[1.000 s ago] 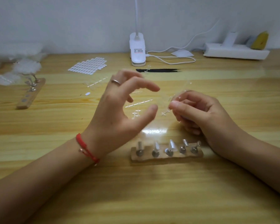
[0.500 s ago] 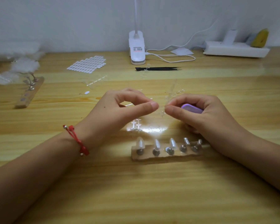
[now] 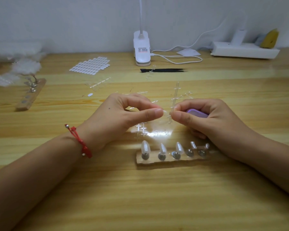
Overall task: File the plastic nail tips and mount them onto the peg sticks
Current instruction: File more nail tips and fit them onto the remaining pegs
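The left hand (image 3: pixel 123 117), which was spread wide open a second ago, now has its thumb and index finger closed together. Its fingertips (image 3: pixel 155 113) pinch a clear nail tip (image 3: pixel 165 112) that is still attached to the strip (image 3: pixel 174 99). The right hand (image 3: pixel 212 120) has hardly moved. Its thumb and index finger pinch the lower part of this strip, and its other fingers are curled around the purple file (image 3: pixel 198 113), which was hidden a second ago.

So the two pinches nearly meet, with the nail tip between them and the strip rising beyond the right fingertips. I judge that the person is about to snap one tip off the strip (the filing of it is not yet begun).

Just below the fingers, toward the person, the peg block (image 3: pixel 157 161) lies on the table (image 3: pixel 157 197). Three mounted tips (image 3: pixel 145 146) stand under the left fingers and the gap between the hands, and two bare pegs (image 3: pixel 193 145) stand under the right fingers. The task seems a little more than half done for this block.

Beyond the fingers lie loose clear strips, then the black tweezers (image 3: pixel 163 70). Far to the left of the left hand is a second block (image 3: pixel 31 95).
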